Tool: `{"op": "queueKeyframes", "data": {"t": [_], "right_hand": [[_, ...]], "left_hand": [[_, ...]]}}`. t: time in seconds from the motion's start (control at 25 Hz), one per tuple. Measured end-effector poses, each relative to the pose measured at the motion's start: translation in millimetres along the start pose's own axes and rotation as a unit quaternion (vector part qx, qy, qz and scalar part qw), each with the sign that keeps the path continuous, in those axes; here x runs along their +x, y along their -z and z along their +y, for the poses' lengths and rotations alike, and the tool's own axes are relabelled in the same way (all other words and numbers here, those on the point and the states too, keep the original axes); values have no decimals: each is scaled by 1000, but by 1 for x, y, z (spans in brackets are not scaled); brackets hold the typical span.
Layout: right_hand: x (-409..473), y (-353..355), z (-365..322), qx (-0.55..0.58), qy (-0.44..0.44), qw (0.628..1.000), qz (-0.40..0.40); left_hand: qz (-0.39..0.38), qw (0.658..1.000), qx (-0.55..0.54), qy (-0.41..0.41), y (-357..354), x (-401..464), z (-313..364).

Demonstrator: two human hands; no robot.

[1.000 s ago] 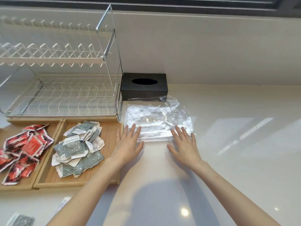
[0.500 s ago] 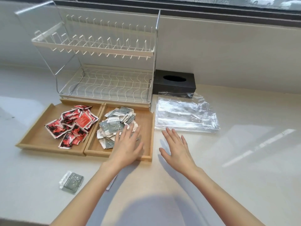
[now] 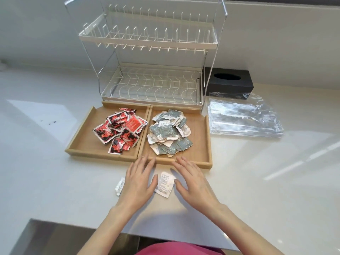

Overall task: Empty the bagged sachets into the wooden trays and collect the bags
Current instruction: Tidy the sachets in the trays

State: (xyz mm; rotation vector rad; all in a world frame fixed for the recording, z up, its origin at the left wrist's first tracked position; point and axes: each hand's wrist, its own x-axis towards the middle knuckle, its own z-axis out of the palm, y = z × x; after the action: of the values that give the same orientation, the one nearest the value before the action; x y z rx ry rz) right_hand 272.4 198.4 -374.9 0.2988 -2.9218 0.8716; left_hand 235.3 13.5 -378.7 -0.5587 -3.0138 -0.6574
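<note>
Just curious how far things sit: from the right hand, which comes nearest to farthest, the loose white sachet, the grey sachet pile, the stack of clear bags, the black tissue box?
From the right hand:
1. Loose white sachet, just left.
2. Grey sachet pile, ahead in the tray.
3. Stack of clear bags, right.
4. Black tissue box, behind the bags.

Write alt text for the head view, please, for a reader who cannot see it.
Two open hands, left hand and right hand, hover over loose sachets on a white counter. Behind them are two wooden trays of red and grey sachets, a dish rack and stacked clear bags.
</note>
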Motion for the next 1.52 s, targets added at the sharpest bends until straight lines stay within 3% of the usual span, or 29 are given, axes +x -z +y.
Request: {"op": "queueKeyframes", "data": {"t": [0.28,0.56,0.72,0.88,1.04,1.32,1.52], "right_hand": [[2,-45,-28,-62,-44,994,-75],[11,-51,-40,61,-133,986,-82],[7,-61,-45,74,-141,983,-87],[8,-56,-50,87,-159,981,-69],[23,-24,-57,146,-157,974,-70],[77,28,-25,115,-154,980,50],[95,11,9,24,-199,979,-22]], "left_hand": [[-34,997,75,-4,-12,-40,-51],[5,1000,4,-6,-7,-49,-65],[16,996,-82,23,-7,-46,-71],[20,994,-111,-7,-5,-42,-71],[18,989,-145,14,-3,-32,-70],[23,983,-178,32,14,-14,-61],[25,977,-211,27,21,1,-55]]}}
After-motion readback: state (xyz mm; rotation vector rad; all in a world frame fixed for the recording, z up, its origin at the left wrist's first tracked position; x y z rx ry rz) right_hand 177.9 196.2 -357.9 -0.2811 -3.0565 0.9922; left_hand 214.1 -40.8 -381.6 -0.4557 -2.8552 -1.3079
